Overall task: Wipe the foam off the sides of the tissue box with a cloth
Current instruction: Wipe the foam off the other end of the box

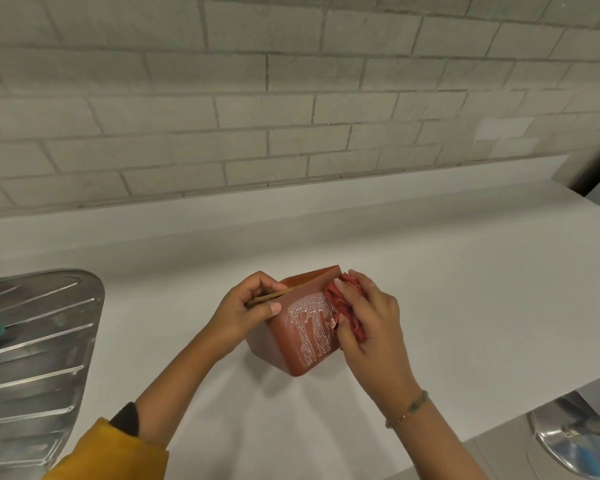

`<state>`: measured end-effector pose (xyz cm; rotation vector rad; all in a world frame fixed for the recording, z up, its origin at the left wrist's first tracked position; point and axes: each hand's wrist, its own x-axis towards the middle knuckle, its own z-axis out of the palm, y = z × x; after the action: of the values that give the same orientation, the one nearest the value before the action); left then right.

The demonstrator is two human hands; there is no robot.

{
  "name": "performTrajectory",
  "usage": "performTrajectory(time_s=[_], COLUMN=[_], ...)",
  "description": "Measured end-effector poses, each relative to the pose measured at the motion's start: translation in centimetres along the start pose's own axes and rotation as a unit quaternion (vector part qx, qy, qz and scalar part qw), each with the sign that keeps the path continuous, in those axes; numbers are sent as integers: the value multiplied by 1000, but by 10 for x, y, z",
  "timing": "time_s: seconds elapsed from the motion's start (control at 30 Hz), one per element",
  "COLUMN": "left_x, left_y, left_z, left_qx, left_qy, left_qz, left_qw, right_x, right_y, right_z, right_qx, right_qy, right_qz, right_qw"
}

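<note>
Head view: my left hand (253,303) pinches the left rim of the brown tissue box (300,327), tilted on the white counter (430,289) near its front edge. My right hand (368,317) is closed around a bunched red cloth (347,303), pressed to the box's right side beside the white foam (314,323) streaking the near face.

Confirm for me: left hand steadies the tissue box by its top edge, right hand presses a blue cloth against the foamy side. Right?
Not quite. In the head view the cloth is red, not blue. The rest holds: the left hand grips the tissue box by its top edge, and the right hand presses the cloth against the side streaked with foam.
</note>
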<state>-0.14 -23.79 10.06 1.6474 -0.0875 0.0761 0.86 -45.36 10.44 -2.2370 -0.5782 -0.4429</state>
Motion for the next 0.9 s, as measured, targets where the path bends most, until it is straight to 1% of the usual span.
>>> performTrajectory(time_s=[0.17,0.23,0.33,0.43,0.5,0.53,0.6,0.67,0.77,0.9], left_x=[5,6,5,6,7,8,8,9,11,13], left_y=[2,2,0,0,0,-1,-1,-2,-3,-3], left_z=[-3,-3,-2,-4,-6,-7,-7,-6,-5,-9], left_qx=[1,-2,-10,-15,-20,-22,-24,-25,-21,-26], left_qy=[48,47,35,39,44,47,55,59,66,69], left_qz=[7,7,10,4,-1,-3,-2,0,-1,-3], left_qw=[999,999,999,999,999,999,998,998,998,997], right_x=[-14,-24,-22,-5,9,14,17,15,2,-18], right_y=[4,9,11,6,-1,-3,-8,-11,-10,2], right_z=[-4,-7,-10,-1,4,6,6,4,-2,-11], right_qx=[-58,-47,-2,60,71,58,25,-2,-33,-33], right_qy=[-57,-70,-47,-10,-2,3,15,12,-7,-47], right_qz=[-98,-106,-70,7,52,59,45,23,-20,-81], right_qw=[992,991,996,998,996,997,999,1000,999,995])
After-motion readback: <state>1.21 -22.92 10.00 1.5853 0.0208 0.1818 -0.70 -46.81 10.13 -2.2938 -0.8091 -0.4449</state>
